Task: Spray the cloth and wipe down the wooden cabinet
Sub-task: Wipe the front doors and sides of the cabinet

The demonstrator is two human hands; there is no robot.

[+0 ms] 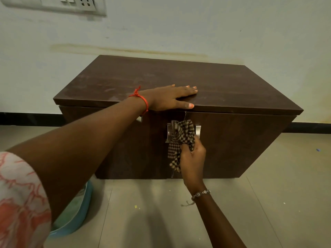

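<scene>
A low dark brown wooden cabinet (223,86) stands on the floor against the wall, its two front doors closed. My left hand (170,97) lies flat on the front edge of its top, fingers spread, thumb over the lip. My right hand (192,156) grips a brown-and-cream checked cloth (180,138) and presses it against the metal door handles (198,130) at the middle of the cabinet front. No spray bottle shows.
A blue-rimmed basin (78,212) sits on the tiled floor at the lower left, partly behind my left arm. A switch and socket plate (59,4) is on the white wall above. Tiled floor stretches in front and to the right.
</scene>
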